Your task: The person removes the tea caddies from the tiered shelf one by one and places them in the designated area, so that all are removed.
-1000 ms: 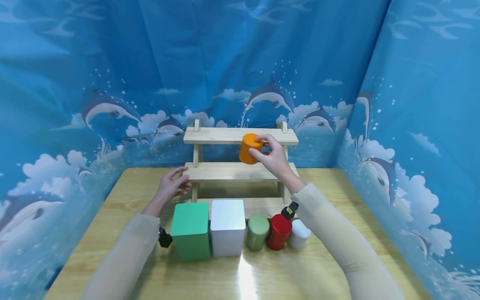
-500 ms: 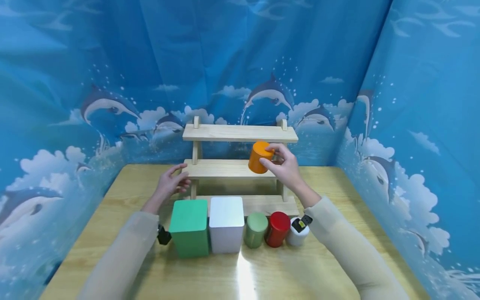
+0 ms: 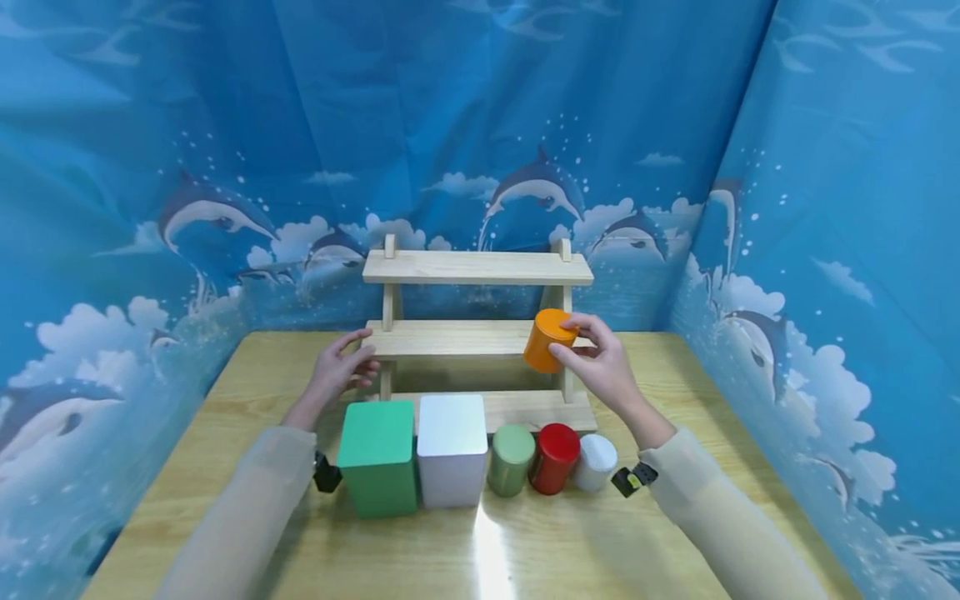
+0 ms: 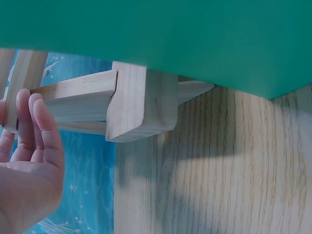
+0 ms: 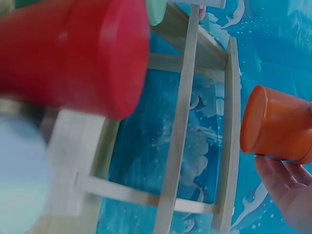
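My right hand point(image 3: 603, 362) holds an orange cylindrical canister point(image 3: 546, 342) between thumb and fingers. The canister tilts slightly in the air, in front of the right end of the three-tier wooden shelf point(image 3: 450, 337). In the right wrist view the canister point(image 5: 278, 124) shows at the right, the fingers point(image 5: 278, 178) against its side. My left hand point(image 3: 337, 375) is at the left end of the middle tier. In the left wrist view the tier's end point(image 4: 29, 73) lies between thumb and fingers; the thumb is mostly cut off.
In front of the shelf stand a green box point(image 3: 378, 458), a white box point(image 3: 452, 454), a pale green canister point(image 3: 512, 458), a red canister point(image 3: 555, 458) and a white canister point(image 3: 595, 462), all in a row on the wooden table point(image 3: 420, 558). A blue dolphin curtain point(image 3: 450, 100) hangs behind.
My right hand has carried the orange canister rightward and down, from just below the top tier to the right end of the middle tier. My left hand stays at the shelf's left end.
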{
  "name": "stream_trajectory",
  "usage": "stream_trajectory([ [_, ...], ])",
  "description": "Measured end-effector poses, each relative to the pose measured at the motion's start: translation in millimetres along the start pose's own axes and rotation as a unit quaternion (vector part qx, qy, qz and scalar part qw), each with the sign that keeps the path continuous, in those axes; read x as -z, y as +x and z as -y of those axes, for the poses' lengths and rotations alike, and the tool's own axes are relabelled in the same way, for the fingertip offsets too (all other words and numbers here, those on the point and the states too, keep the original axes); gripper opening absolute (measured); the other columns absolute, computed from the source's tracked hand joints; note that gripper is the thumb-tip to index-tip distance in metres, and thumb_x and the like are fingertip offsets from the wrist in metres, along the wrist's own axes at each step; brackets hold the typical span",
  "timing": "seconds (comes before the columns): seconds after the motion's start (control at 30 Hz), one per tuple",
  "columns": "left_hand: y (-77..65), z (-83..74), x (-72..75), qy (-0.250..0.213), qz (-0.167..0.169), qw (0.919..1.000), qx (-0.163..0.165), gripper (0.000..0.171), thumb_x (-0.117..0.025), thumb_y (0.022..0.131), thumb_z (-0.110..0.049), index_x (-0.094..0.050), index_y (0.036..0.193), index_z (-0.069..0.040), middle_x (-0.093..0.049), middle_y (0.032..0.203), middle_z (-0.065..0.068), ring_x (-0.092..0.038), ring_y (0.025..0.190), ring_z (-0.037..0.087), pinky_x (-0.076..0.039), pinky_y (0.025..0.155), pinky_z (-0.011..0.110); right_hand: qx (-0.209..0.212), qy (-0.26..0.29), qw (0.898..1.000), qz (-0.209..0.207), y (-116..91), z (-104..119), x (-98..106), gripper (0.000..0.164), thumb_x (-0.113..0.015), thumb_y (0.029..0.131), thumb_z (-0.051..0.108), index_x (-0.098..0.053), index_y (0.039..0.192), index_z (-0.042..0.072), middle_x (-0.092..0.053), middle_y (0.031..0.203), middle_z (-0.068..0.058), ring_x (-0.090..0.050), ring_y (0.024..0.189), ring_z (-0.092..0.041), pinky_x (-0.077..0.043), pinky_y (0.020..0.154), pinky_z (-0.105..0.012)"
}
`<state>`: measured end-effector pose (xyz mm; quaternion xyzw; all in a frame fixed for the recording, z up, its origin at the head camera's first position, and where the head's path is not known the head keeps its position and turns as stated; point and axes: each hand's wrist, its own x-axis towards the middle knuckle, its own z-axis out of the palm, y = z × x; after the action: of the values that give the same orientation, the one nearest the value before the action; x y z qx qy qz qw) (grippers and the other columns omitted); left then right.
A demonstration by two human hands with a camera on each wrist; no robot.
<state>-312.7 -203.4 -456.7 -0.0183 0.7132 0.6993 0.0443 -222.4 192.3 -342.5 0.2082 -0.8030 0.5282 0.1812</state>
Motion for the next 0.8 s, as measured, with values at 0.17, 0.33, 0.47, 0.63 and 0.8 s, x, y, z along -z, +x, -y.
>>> stream_trajectory([
  [0.17,-0.5,-1.1,-0.1,0.0,-0.002,1.0,0.0,0.053,-0.063,0.089,-0.033,-0.045,0.138,-0.021,-0.069,0.079,0.002,-0.065,0.068,0.014,-0.054,0.075,0.047,-0.015,-0.013,1.0,-0.012,-13,-7,9,0.028,-0.065,0.085,-0.002,-0.053,0.109,-0.008,-0.052,0.121,-0.023,-0.054,0.102,-0.033,-0.051,0.075,-0.02],
  [0.33,0.8,1.1,0.1,0.005,-0.004,1.0,0.002,0.056,-0.064,0.088,-0.035,-0.044,0.138,-0.021,-0.069,0.08,0.002,-0.065,0.069,0.014,-0.052,0.079,0.05,-0.035,-0.023,0.999,-0.023,-24,-16,17,0.027,-0.066,0.084,-0.001,-0.054,0.108,-0.007,-0.053,0.121,-0.021,-0.055,0.101,-0.028,-0.051,0.075,-0.021],
  [0.47,1.4,2.0,1.1,0.006,-0.002,1.0,0.0,0.058,-0.064,0.087,-0.036,-0.043,0.139,-0.021,-0.069,0.08,0.002,-0.065,0.07,0.014,-0.055,0.074,0.044,-0.043,-0.028,0.998,-0.028,-32,-25,22,0.028,-0.067,0.084,0.0,-0.055,0.108,-0.007,-0.054,0.119,-0.02,-0.055,0.1,-0.025,-0.052,0.075,-0.02],
  [0.63,1.6,2.2,0.7,0.005,-0.004,1.0,0.005,0.057,-0.065,0.087,-0.036,-0.044,0.138,-0.021,-0.069,0.079,0.002,-0.065,0.069,0.014,-0.054,0.074,0.045,-0.041,-0.01,0.998,-0.043,-42,-45,29,0.028,-0.068,0.082,0.0,-0.056,0.107,-0.006,-0.053,0.121,-0.019,-0.056,0.097,-0.01,-0.052,0.074,-0.018],
  [0.8,2.5,2.6,0.7,-0.003,-0.006,1.0,0.001,0.054,-0.065,0.087,-0.035,-0.046,0.137,-0.021,-0.069,0.078,0.002,-0.065,0.068,0.014,-0.056,0.068,0.04,-0.042,-0.016,0.998,-0.05,-52,-41,35,0.028,-0.067,0.082,-0.004,-0.055,0.106,-0.008,-0.052,0.122,-0.022,-0.055,0.096,-0.006,-0.051,0.074,-0.017],
])
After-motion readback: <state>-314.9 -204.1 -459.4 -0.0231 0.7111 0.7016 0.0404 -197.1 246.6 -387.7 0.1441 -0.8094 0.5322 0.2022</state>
